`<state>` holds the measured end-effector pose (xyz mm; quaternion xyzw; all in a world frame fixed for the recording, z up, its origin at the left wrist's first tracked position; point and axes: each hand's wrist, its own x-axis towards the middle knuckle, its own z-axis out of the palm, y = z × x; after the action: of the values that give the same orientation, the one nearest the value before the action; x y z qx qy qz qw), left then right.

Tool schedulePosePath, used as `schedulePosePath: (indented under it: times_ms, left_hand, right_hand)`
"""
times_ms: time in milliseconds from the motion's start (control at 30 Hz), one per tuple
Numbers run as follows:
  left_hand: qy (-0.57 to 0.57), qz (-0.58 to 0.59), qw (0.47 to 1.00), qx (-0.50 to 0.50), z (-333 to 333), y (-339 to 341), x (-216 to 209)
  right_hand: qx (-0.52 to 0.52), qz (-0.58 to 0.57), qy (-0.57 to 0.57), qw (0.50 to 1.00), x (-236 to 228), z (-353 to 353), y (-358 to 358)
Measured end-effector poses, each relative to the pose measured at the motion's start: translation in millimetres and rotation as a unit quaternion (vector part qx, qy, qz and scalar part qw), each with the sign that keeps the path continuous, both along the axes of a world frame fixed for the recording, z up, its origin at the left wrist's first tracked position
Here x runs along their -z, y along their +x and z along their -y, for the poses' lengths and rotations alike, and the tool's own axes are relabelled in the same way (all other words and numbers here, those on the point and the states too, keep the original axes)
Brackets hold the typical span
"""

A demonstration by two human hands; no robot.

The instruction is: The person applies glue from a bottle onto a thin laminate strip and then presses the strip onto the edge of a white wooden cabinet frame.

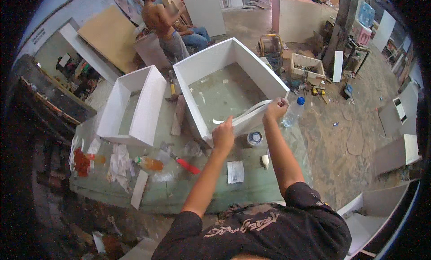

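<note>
A large white open box frame (pixel 247 53) rests on the green-grey worktable (pixel 197 198). Along its near panel's top edge runs a thin white edging strip (pixel 255 108), bowed up from the edge toward the right. My right hand (pixel 277 108) is closed on the strip's right end, near the frame's right corner. Lower down on the same panel, my left hand (pixel 223 135) is closed over the edge, index finger lying along the top. An open can (pixel 254 138) stands just outside the panel, between my forearms. A clear water bottle (pixel 294 112) with a blue cap is right of my right hand.
Left of the large frame stands a narrower white box (pixel 150 107), with a hammer (pixel 172 85) between them. Nearer lie a red-handled tool (pixel 186 165), a bottle of amber liquid (pixel 150 164), a crumpled cloth (pixel 119 163) and a small white bottle (pixel 265 161). Another person (pixel 161 24) stands beyond the table.
</note>
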<state>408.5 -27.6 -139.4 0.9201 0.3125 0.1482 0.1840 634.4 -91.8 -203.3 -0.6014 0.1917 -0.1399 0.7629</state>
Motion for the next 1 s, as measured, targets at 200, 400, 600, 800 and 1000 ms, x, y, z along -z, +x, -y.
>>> schedulePosePath:
  times_ms: [200,400,600,800,1000]
  left_hand:
    - [-0.032,0.01,0.999,0.018,2.1,-3.2,3.0]
    - [0.016,0.092,0.995,0.036,6.9,-20.7,16.1]
    - [0.026,0.339,0.931,0.133,65.4,-48.3,-40.4]
    - [0.005,0.323,0.927,0.189,131.5,-102.6,-20.2]
    - [-0.264,0.254,0.882,0.296,158.9,-142.8,-0.1]
  right_hand:
    - [-0.002,0.092,-0.135,0.987,-22.6,14.9,-18.1]
    - [-0.122,0.225,-0.005,0.967,-99.4,29.3,-75.0]
    - [-0.36,0.209,0.214,0.884,-177.5,151.6,-149.0]
    - [-0.459,0.069,0.266,0.845,-161.0,246.2,-173.5]
    - [-0.49,-0.121,0.191,0.842,-133.7,256.1,-216.2]
